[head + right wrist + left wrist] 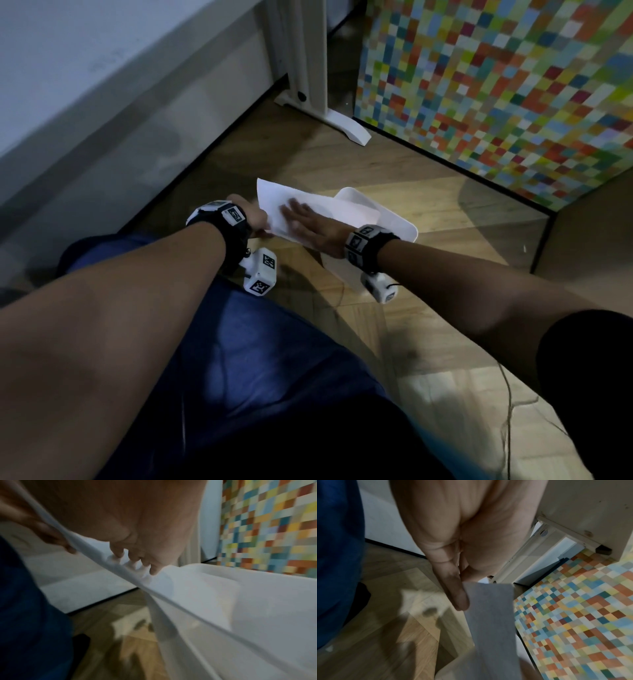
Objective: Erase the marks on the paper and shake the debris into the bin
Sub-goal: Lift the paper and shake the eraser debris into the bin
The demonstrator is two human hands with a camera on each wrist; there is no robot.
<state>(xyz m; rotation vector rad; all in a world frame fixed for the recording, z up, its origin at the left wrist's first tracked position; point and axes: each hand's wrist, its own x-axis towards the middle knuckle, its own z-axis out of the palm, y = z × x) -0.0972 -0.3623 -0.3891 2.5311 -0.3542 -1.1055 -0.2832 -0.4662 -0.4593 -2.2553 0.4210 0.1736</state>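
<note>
A white sheet of paper (329,207) is held tilted over a white bin (409,228) that stands on the wooden floor. My left hand (257,219) pinches the sheet's left edge, and in the left wrist view the thumb (455,592) lies against the paper (491,615). My right hand (305,221) lies flat on top of the sheet with straight fingers. In the right wrist view its fingertips (135,562) press on the paper (188,599), which slopes down toward the bin (278,588). No marks or debris show on the sheet.
A multicoloured checkered panel (507,85) stands behind and right of the bin. A white furniture foot (346,126) rests on the floor beyond it. A wall with a dark skirting line (191,164) runs on the left. My blue-trousered legs (260,370) fill the foreground.
</note>
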